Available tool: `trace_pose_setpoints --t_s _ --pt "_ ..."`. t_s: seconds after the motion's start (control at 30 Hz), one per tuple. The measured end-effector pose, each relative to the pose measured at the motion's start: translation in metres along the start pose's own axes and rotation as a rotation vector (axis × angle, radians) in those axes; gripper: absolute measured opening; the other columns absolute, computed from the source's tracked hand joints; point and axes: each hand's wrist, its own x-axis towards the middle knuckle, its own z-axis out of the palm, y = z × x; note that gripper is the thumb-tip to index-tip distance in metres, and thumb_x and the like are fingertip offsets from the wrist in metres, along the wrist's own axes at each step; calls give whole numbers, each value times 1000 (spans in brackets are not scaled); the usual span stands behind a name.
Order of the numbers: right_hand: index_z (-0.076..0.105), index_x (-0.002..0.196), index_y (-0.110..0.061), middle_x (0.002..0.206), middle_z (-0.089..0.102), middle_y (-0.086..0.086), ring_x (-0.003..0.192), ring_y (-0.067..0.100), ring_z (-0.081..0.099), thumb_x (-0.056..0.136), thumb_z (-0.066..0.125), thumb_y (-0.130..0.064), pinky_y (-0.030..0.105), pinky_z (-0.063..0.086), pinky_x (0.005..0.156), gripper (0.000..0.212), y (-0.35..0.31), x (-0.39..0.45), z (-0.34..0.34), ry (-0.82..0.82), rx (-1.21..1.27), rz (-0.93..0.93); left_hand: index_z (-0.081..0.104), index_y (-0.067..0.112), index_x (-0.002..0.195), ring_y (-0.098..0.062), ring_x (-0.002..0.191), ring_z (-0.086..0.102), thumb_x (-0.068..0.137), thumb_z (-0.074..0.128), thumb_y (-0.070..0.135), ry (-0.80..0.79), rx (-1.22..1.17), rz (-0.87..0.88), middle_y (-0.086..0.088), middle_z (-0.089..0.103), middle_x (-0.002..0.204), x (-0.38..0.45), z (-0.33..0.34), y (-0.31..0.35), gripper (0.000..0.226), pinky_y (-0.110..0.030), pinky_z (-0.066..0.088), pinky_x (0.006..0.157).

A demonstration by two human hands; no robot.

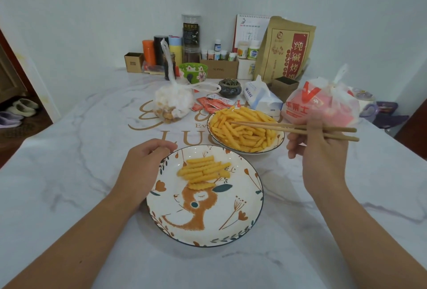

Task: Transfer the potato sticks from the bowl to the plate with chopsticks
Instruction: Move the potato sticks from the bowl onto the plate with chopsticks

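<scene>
Potato sticks [245, 130] mostly heaped in the bowl [280, 137] at the far right, a small stack [203, 170] already lying on the upper half of the plate [242, 214]. Task probably early, judging by the full bowl. Chopsticks [277, 126] pinched in the right hand [321, 150], tips slightly parted and hovering over the middle of the heap, carrying nothing; likely lining up for the next pick. Held near level, thick ends sticking out past the hand to the right. Left hand [143, 163] resting on the desk [69, 173] against the plate's left rim, fingers loosely curled over the edge, apparently steadying it against sliding. Plate and bowl set close, rims nearly meeting, so a short carry only. Open desk to the left and front of the plate. Tighter behind and right of the bowl: sauce packets [212, 104], tissue pack [263, 99] and red-printed plastic bag [323, 103] just beyond its rim, the bag right behind the hand. A knotted snack bag [173, 101] sits further left, with jars and boxes along the wall, well apart.
</scene>
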Motion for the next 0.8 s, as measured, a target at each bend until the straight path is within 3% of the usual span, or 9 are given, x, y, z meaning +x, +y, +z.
trace_pose_setpoints --t_s 0.2,0.53,0.7,0.8 --pt "64 71 -14 54 56 -3 47 11 47 107 49 -30 21 37 42 42 -16 -9 0 71 -17 -77 80 21 89 -29 85 77 100 55 8 0 -7 -8 1 80 86 0 0 0 30 -44 59 83" --pt "68 76 -12 56 57 -5 49 7 51 102 53 -43 17 39 45 43 -17 -25 15 -133 -90 -178 81 23 89 -29 85 77 100 55 10 -6 15 -6 0 81 88 -1 1 0 31 -51 60 88" --pt "67 76 -31 64 64 -7 55 10 58 96 48 -53 26 45 53 35 -9 -28 21 -205 -244 -231 80 21 90 -30 87 76 101 54 10 -6 16 -6 -1 80 88 -2 0 1 31 -52 59 88" --pt "67 75 -32 63 64 -6 55 10 58 96 49 -53 26 46 53 35 -10 -28 20 -205 -238 -239 81 23 88 -30 86 76 101 54 10 -8 24 -6 0 80 88 -2 0 0 32 -52 59 89"
